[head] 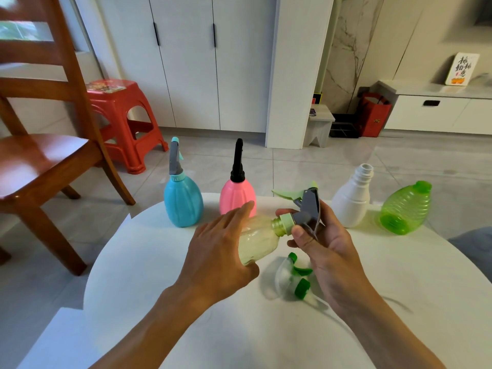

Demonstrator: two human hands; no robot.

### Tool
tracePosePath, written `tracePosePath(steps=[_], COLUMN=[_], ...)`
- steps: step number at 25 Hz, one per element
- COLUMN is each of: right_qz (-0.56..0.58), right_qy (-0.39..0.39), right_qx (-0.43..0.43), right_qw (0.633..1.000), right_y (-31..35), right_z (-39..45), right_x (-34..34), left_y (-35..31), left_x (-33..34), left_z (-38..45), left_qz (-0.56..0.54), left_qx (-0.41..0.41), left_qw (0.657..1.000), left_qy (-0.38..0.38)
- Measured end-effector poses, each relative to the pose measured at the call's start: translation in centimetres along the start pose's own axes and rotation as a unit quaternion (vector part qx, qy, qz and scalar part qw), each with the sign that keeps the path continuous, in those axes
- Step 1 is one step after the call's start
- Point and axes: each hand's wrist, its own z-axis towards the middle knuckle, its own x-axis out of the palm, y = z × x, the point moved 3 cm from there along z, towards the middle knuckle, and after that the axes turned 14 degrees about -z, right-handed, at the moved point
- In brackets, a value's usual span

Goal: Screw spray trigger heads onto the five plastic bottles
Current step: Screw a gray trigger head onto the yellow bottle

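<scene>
My left hand [223, 251] grips a pale yellow clear bottle [259, 239], held on its side above the white round table [186, 288]. My right hand [316, 243] holds a grey spray head [308, 209] with a light green collar and trigger, its collar set on the bottle's neck. A blue bottle [182, 201] with a grey head and a pink bottle [237, 195] with a black head stand at the table's far edge. A white bottle [351, 201] stands open-necked. A green ribbed bottle [404, 209] lies on its side. A clear spray head with green parts [292, 278] lies under my right hand.
A wooden chair [45, 145] stands at the left and a red plastic stool [125, 121] behind it. White cupboards and a pillar fill the back. The near half of the table holds only my forearms.
</scene>
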Motion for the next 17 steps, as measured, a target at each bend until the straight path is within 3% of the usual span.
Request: tracePosePath(steps=[4, 6, 11, 14, 17], right_qz=[-0.023, -0.135, -0.472, -0.564, -0.555], right_qy=[-0.019, 0.004, 0.089, 0.034, 0.039], right_qx=[0.020, -0.002, 0.013, -0.111, -0.205], right_qw=[0.999, 0.991, 0.877, 0.818, 0.806], right_y=[0.0, 0.3, -1.0, -0.3, 1.0], right_z=[0.0, 0.0, -0.7, -0.5, -0.1], right_x=[-0.7, -1.0, -1.1, -1.3, -1.2], left_y=[-0.3, -0.5, -0.4, -0.4, -0.3], left_x=[0.1, -0.1, -0.6, -0.7, -0.9], left_z=[0.0, 0.0, 0.2, 0.1, 0.3], left_qz=[0.032, 0.055, 0.097, 0.086, 0.086], left_qx=[0.007, 0.021, 0.052, 0.047, 0.043], left_qw=[0.999, 0.998, 0.994, 0.995, 0.995], left_qy=[0.010, 0.003, -0.003, 0.004, 0.019])
